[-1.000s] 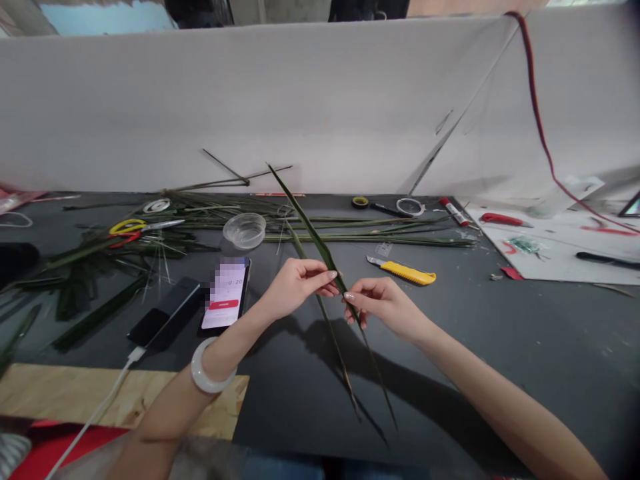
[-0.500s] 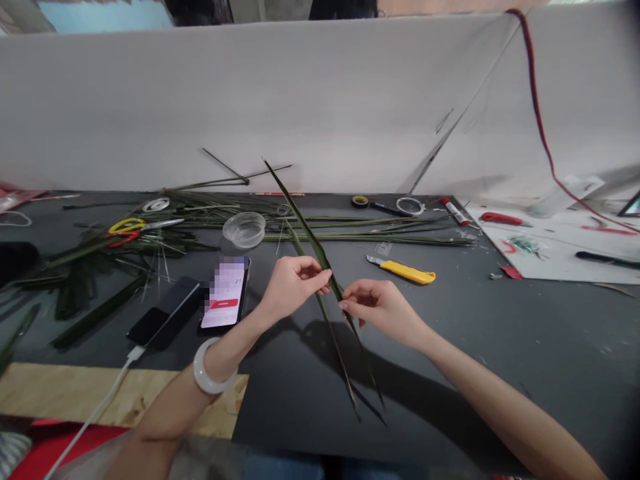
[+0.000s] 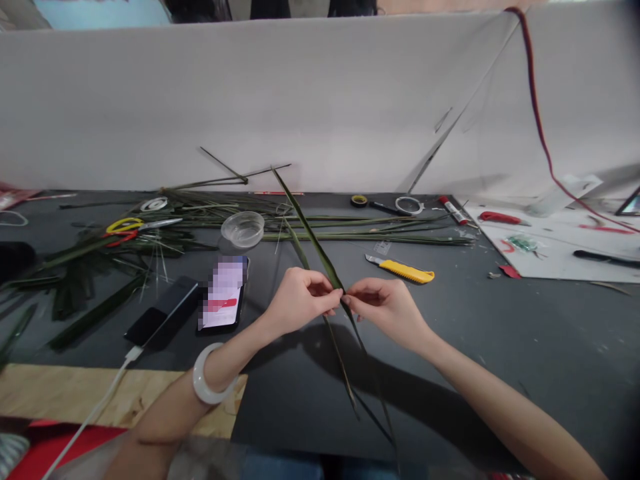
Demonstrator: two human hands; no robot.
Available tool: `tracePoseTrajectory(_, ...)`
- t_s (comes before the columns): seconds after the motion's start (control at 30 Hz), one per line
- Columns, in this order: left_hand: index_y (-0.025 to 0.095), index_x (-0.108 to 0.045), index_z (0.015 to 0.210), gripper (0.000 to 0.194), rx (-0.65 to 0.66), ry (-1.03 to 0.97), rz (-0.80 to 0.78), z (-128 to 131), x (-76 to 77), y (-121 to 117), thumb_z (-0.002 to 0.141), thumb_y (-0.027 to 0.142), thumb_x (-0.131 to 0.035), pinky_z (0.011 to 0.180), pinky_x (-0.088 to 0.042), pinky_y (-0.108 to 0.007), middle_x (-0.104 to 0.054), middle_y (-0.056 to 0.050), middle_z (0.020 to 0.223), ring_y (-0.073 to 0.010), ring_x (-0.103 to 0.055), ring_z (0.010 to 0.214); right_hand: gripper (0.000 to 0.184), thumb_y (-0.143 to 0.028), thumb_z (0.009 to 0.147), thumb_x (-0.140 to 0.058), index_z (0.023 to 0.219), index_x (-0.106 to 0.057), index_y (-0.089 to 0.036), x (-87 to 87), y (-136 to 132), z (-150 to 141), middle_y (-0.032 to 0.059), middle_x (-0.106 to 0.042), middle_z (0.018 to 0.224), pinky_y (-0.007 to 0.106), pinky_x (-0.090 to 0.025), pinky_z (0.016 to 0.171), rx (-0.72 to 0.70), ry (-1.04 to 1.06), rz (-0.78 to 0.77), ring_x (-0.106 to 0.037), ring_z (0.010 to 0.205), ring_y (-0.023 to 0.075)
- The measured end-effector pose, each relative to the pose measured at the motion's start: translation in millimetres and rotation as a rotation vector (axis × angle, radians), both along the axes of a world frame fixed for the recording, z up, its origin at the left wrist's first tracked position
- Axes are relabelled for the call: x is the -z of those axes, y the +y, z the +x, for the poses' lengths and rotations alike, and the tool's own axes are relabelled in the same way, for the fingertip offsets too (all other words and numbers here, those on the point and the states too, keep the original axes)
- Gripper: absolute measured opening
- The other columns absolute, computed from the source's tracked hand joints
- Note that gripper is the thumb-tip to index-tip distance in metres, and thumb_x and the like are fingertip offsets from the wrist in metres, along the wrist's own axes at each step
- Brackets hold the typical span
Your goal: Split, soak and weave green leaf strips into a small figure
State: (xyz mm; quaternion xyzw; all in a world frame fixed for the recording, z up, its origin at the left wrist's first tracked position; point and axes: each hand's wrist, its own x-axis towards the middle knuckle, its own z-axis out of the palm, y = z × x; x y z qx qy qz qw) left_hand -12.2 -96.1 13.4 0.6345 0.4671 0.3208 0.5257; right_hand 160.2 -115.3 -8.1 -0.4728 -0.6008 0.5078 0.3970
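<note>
A long green leaf strip (image 3: 314, 241) slants across the middle of the view, its pointed tip toward the back wall. My left hand (image 3: 306, 301) pinches it between thumb and fingers. Right beside, my right hand (image 3: 383, 308) pinches the same strip just below, the fingertips of both hands nearly touching. Under the left hand runs a second thin strip (image 3: 340, 360), its lower end hanging toward the table's front; whether the left fingers also hold it is hidden. A white bangle (image 3: 201, 375) circles my left wrist.
A yellow utility knife (image 3: 406, 271) lies right of the hands. Two phones (image 3: 223, 293) (image 3: 163, 313), a clear round container (image 3: 243, 230), scissors (image 3: 125, 227) and piled leaf strips (image 3: 200, 212) lie left and behind. At right, a white board (image 3: 565, 257) carries a red-handled tool (image 3: 500, 217).
My left hand has slid down along the leaf strip, close to my right hand. The strip's tip has shifted slightly right and lower.
</note>
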Motion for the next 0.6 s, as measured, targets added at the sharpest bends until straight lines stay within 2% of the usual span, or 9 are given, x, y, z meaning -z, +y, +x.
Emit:
tracePoseTrajectory(0.33, 0.015, -0.056, 0.056, 0.018, 0.017, 0.007, 0.018, -0.5, -4.6, 2.2, 0.070, 0.023, -0.063, 0.049, -0.048, -0.019, -0.063, -0.002, 0.051, -0.0114, -0.060, 0.047, 0.026, -0.041, 0.072, -0.065, 0.069, -0.064, -0.015, -10.6, 3.8, 2.6, 0.0008, -0.061, 0.058, 0.025, -0.050, 0.053, -0.127, 0.103, -0.132, -0.056, 0.052, 0.0109)
tracePoseTrajectory(0.5, 0.015, -0.056, 0.056, 0.018, -0.022, 0.020, 0.063, -0.5, -1.7, 3.8, 0.072, 0.022, -0.061, 0.050, -0.049, -0.019, -0.063, -0.001, 0.051, -0.0117, -0.062, 0.048, 0.014, -0.030, 0.068, -0.064, 0.070, -0.059, -0.017, -4.2, 2.0, -2.1, -0.0014, -0.059, 0.058, 0.024, -0.048, 0.054, -0.129, 0.112, -0.198, -0.055, 0.053, 0.0103)
tracePoseTrajectory(0.6, 0.015, -0.056, 0.057, 0.019, -0.049, -0.006, 0.025, -1.0, -3.1, 6.5, 0.073, 0.024, -0.060, 0.052, -0.051, -0.021, -0.064, -0.001, 0.051, -0.0127, -0.063, 0.048, 0.007, -0.022, 0.066, -0.060, 0.071, -0.056, -0.018, -1.5, -0.5, -3.6, -0.0027, -0.057, 0.059, 0.023, -0.045, 0.054, -0.129, 0.081, -0.169, -0.053, 0.054, 0.0099)
